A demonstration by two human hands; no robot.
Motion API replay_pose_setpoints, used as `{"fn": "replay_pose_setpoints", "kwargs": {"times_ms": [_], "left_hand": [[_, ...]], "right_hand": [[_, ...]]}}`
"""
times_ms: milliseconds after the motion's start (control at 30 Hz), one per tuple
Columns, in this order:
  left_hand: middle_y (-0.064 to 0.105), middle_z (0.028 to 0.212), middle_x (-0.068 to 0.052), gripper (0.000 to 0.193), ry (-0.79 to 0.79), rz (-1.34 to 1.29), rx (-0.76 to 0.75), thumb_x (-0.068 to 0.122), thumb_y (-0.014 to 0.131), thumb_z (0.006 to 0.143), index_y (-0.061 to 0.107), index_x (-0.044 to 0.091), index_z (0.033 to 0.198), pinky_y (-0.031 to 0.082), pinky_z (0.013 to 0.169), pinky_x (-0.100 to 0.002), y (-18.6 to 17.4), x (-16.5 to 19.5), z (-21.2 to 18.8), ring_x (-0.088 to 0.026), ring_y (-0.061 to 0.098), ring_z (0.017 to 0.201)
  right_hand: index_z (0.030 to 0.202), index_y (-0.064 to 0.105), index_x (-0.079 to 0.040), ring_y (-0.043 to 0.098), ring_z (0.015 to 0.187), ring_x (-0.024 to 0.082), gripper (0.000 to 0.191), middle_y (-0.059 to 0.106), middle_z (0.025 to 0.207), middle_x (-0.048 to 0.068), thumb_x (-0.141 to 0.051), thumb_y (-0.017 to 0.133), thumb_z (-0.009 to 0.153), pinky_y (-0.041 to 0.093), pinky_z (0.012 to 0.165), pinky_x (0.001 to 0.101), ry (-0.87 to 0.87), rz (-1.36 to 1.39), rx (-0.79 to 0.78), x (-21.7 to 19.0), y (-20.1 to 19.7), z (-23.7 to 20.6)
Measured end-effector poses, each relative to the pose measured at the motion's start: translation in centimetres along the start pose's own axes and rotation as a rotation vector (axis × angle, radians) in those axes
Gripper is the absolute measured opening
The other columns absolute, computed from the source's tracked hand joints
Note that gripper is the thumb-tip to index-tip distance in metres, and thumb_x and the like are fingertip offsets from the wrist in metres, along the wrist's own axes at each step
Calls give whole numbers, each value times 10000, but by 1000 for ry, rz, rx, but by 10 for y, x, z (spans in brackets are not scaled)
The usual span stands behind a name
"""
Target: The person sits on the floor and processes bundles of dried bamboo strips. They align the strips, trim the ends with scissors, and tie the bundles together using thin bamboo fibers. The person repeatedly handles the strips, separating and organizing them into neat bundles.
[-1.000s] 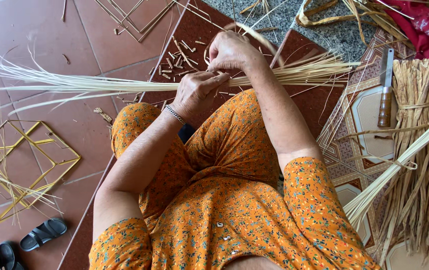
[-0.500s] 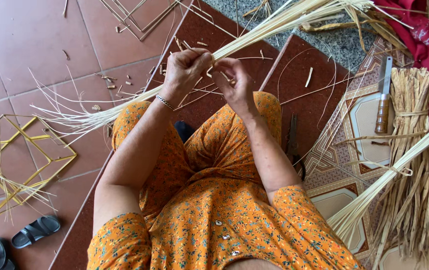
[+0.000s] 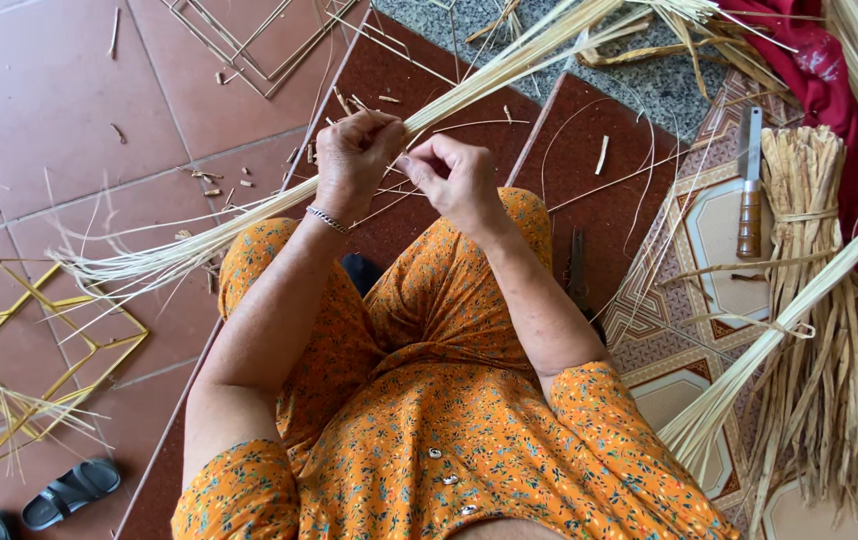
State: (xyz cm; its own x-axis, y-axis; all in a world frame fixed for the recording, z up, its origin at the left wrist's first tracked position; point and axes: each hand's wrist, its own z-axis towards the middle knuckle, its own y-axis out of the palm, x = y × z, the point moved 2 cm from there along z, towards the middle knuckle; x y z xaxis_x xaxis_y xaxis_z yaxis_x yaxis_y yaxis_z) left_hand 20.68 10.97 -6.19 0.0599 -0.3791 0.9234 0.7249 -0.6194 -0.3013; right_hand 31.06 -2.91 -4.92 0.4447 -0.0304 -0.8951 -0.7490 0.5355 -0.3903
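A long bundle of thin pale bamboo strips [image 3: 509, 70] runs diagonally from the upper right down to the lower left, where its ends fan out over the tiles. My left hand [image 3: 354, 160] is closed around the bundle near its middle. My right hand [image 3: 454, 180] sits just beside it, fingertips pinching a few thin strips at the same spot. Both hands are raised above my knees, which are covered by an orange flowered garment.
A wood-handled knife [image 3: 749, 185] lies on patterned tiles at the right, beside a tied bundle of flat dry strips [image 3: 809, 300] and another long strip bundle [image 3: 779, 340]. Yellow stick frames [image 3: 39, 370] lie at the left, black sandals [image 3: 69, 492] at lower left, red cloth [image 3: 829, 70] at upper right.
The strip bundle swung from nearly level to a steep diagonal, right end up. Both hands moved left and toward me, still gripping it.
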Motion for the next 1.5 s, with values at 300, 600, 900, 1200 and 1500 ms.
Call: {"fn": "replay_pose_setpoints", "kwargs": {"times_ms": [300, 600, 900, 1200, 1500], "left_hand": [[767, 797, -24, 87, -204, -65, -159, 121, 773, 951, 785, 72, 1022, 527, 570, -241, -4, -5, 3, -43, 662, 678], [754, 978, -57, 141, 278, 4, -92, 30, 790, 932, 799, 49, 1072, 576, 735, -298, -4, -1, -1, -130, 677, 882], [713, 944, -31, 254, -170, -436, -212, -18, 816, 894, 631, 19, 1063, 624, 735, -248, -5, -9, 3, -90, 728, 852], [723, 922, -85, 174, 82, 183, -429, 69, 791, 969, 732, -48, 1083, 541, 783, -278, -33, -16, -5, -104, 664, 839], [739, 1015, -41, 156, -209, -160, -445, 1, 676, 1015, 727, -60, 1149, 543, 802, -209, -28, -18, -5, -61, 659, 890]], "right_hand": [[988, 670, -46, 646, 730, 107, 121, 596, 1031, 105, -156, 711, 1017, 588, 605, 249, -278, -204, 116, -17, -10, 13], [1002, 648, -36, 715, 707, 132, 106, 723, 843, 60, -122, 684, 1053, 570, 595, 279, -268, -255, 174, -2, -16, 17], [955, 666, -15, 628, 468, 69, 102, 715, 762, 54, -85, 666, 1029, 485, 390, 234, -13, 127, -15, 22, -16, 17], [871, 702, -54, 693, 664, 132, 283, 721, 759, 54, -324, 768, 925, 560, 555, 299, 6, 113, 214, 34, 32, 16], [1205, 604, -36, 778, 925, 205, 147, 724, 1062, 124, -133, 541, 1115, 673, 734, 332, 21, 388, 142, 45, 27, 21]]}}
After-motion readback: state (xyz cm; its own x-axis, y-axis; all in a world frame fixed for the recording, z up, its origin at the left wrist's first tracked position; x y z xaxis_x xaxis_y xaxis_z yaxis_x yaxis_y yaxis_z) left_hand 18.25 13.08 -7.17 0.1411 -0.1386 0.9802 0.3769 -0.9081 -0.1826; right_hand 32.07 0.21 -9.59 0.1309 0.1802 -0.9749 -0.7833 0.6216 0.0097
